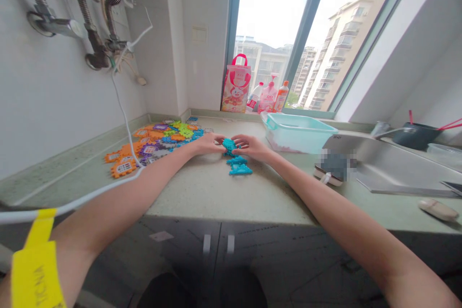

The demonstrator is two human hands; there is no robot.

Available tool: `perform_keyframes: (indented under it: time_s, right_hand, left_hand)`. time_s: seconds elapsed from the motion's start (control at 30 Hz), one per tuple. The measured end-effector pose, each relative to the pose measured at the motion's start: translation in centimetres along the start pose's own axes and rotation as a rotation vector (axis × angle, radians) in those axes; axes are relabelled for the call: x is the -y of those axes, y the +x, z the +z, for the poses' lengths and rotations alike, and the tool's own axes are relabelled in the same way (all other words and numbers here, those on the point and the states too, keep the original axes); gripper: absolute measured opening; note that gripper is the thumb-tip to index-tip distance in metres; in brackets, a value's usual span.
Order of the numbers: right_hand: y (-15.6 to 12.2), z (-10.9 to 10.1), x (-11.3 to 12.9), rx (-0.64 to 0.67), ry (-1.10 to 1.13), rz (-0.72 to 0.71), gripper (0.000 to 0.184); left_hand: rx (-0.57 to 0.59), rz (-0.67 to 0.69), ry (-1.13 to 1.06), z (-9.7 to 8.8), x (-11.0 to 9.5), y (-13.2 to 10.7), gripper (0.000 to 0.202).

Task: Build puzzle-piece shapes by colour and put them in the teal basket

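Observation:
Both arms reach forward over a pale green countertop (216,192). My left hand (208,143) and my right hand (250,146) meet at a teal plastic puzzle piece (228,145), with the fingers of both curled round it. Just in front of the hands, more teal pieces (238,167) lie joined together on the counter. A heap of loose interlocking pieces (155,144) in orange, purple, green and blue lies to the left of my left hand.
A light blue plastic tub (298,131) stands right of the hands. Beyond it are a steel sink (390,168) and a faucet (382,130). A pink bag (236,84) and bottles (269,96) stand on the window sill. A white cable (124,120) hangs from the wall pipes.

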State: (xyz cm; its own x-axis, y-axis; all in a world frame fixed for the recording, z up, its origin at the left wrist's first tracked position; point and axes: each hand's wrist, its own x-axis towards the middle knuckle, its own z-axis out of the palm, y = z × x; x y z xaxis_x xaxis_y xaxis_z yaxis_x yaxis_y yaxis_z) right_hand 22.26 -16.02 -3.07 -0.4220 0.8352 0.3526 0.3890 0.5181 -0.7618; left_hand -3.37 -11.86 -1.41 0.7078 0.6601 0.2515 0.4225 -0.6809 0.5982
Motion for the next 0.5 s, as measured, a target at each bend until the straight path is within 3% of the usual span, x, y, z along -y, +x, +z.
perform_keyframes:
  time_s: [0.33, 0.43, 0.5]
  right_hand:
    - [-0.2, -0.2, 0.2, 0.044, 0.017, 0.02, 0.062]
    - [-0.5, -1.2, 0.5, 0.024, 0.001, 0.019, 0.064]
    - [-0.6, -2.1, 0.8, 0.001, -0.079, 0.017, 0.056]
  left_hand:
    - [0.127, 0.082, -0.056, -0.7, -0.4, -0.3, 0.044]
    - [0.114, 0.056, -0.059, -1.2, -0.1, -0.4, 0.05]
    - [0.069, -0.013, -0.006, -1.6, 0.2, -0.5, 0.059]
